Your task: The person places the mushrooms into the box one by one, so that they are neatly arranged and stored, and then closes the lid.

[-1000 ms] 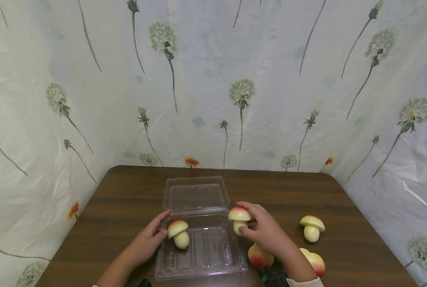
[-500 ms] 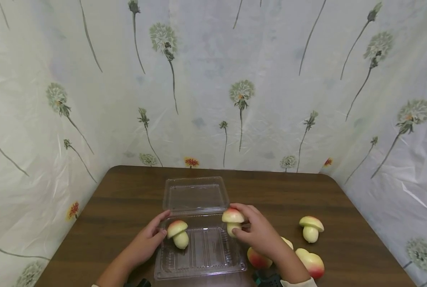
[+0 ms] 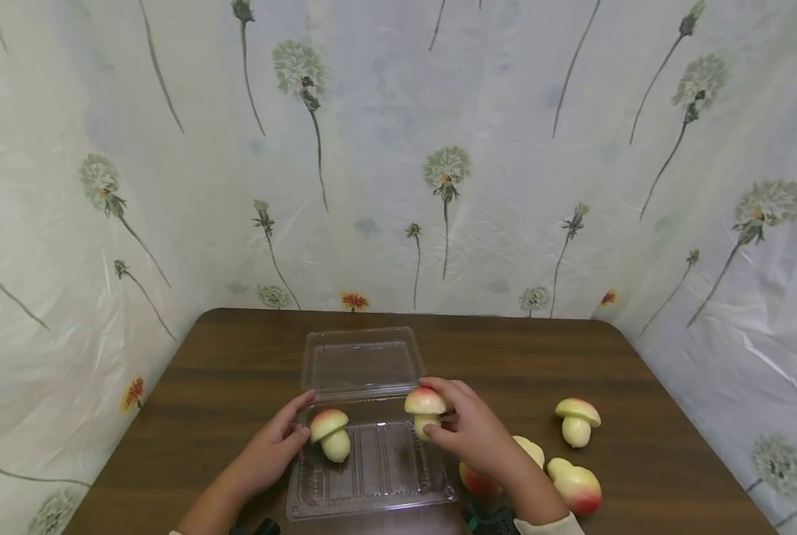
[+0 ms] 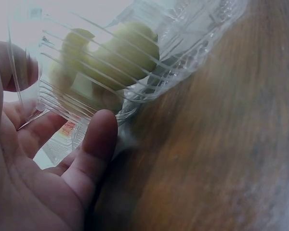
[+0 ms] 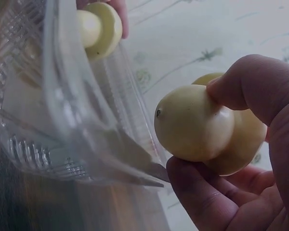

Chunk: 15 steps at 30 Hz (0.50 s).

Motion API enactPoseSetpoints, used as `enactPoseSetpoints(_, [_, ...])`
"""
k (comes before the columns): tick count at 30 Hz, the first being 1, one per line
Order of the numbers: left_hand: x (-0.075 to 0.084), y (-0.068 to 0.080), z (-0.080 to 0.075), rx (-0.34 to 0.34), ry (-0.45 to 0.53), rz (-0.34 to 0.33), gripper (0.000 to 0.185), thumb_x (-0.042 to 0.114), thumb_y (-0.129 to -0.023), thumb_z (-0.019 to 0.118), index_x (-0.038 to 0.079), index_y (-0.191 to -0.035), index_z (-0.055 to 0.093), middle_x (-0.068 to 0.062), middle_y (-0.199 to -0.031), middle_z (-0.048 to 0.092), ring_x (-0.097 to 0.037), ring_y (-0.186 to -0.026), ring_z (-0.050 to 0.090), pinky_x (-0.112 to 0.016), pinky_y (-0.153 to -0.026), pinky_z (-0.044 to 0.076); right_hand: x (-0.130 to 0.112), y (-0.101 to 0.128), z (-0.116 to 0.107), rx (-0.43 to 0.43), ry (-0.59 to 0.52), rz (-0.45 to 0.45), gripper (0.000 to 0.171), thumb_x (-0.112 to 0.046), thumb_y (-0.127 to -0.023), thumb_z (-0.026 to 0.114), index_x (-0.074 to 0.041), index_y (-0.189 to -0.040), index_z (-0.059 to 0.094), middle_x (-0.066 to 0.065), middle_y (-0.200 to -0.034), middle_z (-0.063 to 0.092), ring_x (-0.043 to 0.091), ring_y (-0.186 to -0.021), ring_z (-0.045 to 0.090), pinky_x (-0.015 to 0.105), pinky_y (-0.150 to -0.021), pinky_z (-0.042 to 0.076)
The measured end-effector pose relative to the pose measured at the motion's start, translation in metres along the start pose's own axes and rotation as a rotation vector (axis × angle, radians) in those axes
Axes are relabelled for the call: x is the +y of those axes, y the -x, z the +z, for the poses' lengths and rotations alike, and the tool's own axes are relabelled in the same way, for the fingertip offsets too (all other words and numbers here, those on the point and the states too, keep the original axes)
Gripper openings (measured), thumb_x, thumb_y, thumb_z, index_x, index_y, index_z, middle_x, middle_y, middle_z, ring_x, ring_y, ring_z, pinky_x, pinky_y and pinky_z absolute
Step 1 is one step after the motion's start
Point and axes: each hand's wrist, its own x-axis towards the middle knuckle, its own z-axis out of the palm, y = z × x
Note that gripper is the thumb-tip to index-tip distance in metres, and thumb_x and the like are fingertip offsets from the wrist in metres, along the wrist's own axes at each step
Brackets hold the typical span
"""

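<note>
Mushroom [image 3: 425, 409] sits pinched in the right hand [image 3: 475, 435], thumb on the stem and fingers behind the cap, above the right rear corner of the clear box [image 3: 372, 494]. A second mushroom [image 3: 328, 434] stands inside the box at its left side. The left hand [image 3: 271, 449] grips the box's left wall just beside that one, fingers curled over the rim. Right of the box on the tabletop [image 3: 238, 357], three more lie; the right forearm hides most of the nearest.
</note>
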Motion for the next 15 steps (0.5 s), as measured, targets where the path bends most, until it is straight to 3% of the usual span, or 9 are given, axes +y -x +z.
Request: enactPoseSetpoints(15, [0.005,0.003,-0.001,-0.011,0.000,-0.002,0.060,0.015,-0.109,0.053,0.018,-0.165,0.030,-0.015,-0.168,0.033,-0.022,-0.091,0.061,-0.029,-0.077,0.055,-0.011,-0.007,0.017,-0.047,-0.004,-0.048,0.063,-0.010,-0.090,0.078,-0.014,-0.149,0.055,0.015,-0.137,0.055,0.022,-0.102,0.065,0.024,-0.081,0.059])
